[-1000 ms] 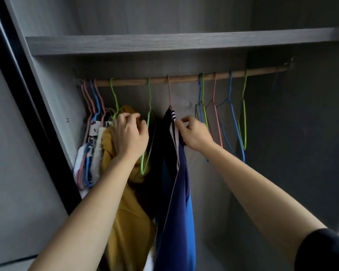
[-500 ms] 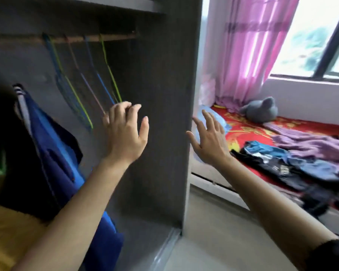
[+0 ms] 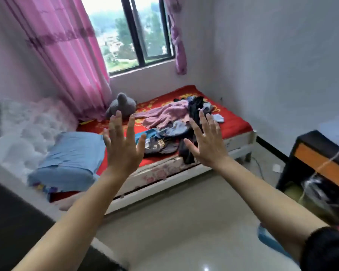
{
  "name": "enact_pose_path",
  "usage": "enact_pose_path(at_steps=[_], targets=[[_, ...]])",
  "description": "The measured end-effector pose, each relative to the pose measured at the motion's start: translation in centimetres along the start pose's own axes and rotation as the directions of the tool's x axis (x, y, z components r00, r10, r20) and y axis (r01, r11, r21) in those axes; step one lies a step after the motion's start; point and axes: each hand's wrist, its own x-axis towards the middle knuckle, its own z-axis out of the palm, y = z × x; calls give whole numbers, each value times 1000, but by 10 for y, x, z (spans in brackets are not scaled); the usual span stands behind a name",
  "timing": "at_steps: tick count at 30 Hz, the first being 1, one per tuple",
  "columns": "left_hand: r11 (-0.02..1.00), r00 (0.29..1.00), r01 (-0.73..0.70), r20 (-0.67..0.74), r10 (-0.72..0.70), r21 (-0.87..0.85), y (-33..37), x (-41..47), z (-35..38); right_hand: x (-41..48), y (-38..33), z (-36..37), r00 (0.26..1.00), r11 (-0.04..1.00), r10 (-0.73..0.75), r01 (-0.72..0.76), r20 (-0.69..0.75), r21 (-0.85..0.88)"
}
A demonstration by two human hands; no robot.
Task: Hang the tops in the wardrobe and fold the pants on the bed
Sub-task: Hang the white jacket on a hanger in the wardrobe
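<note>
A heap of clothes (image 3: 176, 124) lies on the red bed (image 3: 235, 126): a pink knit top (image 3: 164, 114), dark garments (image 3: 196, 108), a grey printed top (image 3: 159, 145) and bluish pieces. My left hand (image 3: 123, 149) and my right hand (image 3: 207, 141) are both raised in front of me, fingers spread, holding nothing. They hover in the air short of the bed, over its near edge in the picture. The wardrobe is out of view.
A grey plush toy (image 3: 121, 105) sits by the pink curtain (image 3: 67, 55). A blue pillow (image 3: 70, 159) lies at the bed's left end. A black and orange cabinet (image 3: 321, 163) stands at right. Pale floor (image 3: 184, 222) lies between me and the bed.
I have turned from the wardrobe to face the bed. Both hands let go of the hung clothes and now stretch out empty toward the heap.
</note>
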Motion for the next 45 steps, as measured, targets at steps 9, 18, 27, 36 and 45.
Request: enact_pose_path(at_steps=[9, 18, 27, 36, 45], targets=[[819, 895, -347, 99, 435, -458, 228, 23, 81, -167, 154, -101, 826, 786, 563, -548, -36, -286], [464, 564, -474, 147, 813, -748, 408, -132, 68, -419, 126, -215, 433, 248, 854, -826, -287, -507], [321, 299, -618, 163, 940, -718, 473, -253, 76, -571, 126, -204, 129, -22, 943, -897, -308, -442], [569, 211, -535, 554, 805, -624, 543, -392, 166, -678, 241, -110, 38, 95, 987, -920, 155, -381], [720, -29, -498, 838, 544, -484, 557, -550, 277, -772, 291, 19, -55, 92, 880, -955, 472, -282]])
